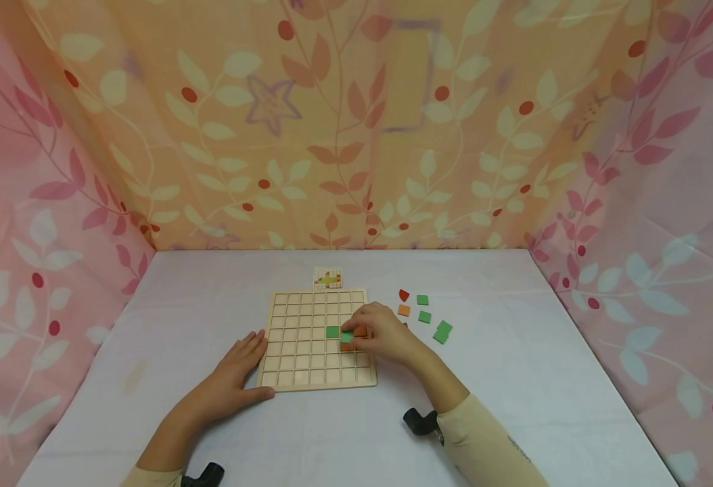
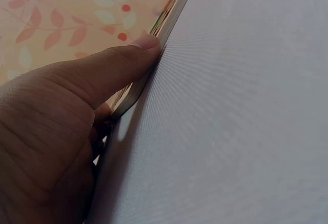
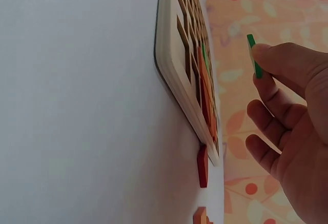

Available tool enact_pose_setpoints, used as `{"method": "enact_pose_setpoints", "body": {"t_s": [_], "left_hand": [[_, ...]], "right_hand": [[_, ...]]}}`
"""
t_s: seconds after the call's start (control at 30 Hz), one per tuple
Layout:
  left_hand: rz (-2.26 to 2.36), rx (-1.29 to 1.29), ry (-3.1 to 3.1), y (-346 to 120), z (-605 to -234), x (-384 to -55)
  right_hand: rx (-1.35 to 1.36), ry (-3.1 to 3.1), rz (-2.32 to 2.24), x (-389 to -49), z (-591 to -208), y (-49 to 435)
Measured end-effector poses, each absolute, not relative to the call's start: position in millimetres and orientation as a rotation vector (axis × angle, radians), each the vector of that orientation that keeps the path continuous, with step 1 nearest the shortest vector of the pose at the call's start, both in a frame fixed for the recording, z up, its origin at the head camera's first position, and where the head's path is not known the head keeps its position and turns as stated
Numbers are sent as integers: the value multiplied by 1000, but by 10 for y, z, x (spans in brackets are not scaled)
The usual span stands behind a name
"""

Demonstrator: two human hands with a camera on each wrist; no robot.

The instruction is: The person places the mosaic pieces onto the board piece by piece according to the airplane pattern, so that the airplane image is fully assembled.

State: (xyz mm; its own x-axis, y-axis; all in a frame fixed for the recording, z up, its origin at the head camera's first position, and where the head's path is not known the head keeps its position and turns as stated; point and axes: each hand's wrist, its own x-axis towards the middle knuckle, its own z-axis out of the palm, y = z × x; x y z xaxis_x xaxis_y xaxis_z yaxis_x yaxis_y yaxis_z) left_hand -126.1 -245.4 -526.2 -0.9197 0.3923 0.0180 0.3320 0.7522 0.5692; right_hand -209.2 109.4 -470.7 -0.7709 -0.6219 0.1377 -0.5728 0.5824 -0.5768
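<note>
A wooden grid board [image 1: 298, 362] lies flat on the white table. My left hand [image 1: 231, 379] rests along its left side, fingers at the edge and thumb at the near left corner; the left wrist view shows that thumb [image 2: 120, 62] against the rim. Over the board's right part, my right hand [image 1: 383, 335] pinches a thin green square tile [image 3: 254, 56] between thumb and forefinger, raised above the cells in the right wrist view. Another green tile [image 1: 332, 332] fills a cell just left of these fingers. Orange tiles [image 1: 360, 331] in nearby cells are partly hidden by the hand.
Right of the board lie loose pieces: a red one [image 1: 404, 295], an orange one [image 1: 404, 310] and several green squares [image 1: 425, 316], two of them overlapping. A small picture card [image 1: 328, 278] touches the board's far edge. Patterned curtains [image 1: 344, 135] enclose the table's back and sides.
</note>
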Motion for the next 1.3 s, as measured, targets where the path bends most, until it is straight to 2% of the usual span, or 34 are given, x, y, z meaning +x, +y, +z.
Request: {"method": "enact_pose_setpoints", "body": {"t_s": [0.37, 1.3], "left_hand": [[878, 611, 2862, -2451, -5271, -1271], [875, 597, 2865, -2464, -5299, -1270]], "right_hand": [[-1120, 2699, -844, -2166, -4779, 892], [-1080, 2705, -611, -2158, -4825, 710]]}}
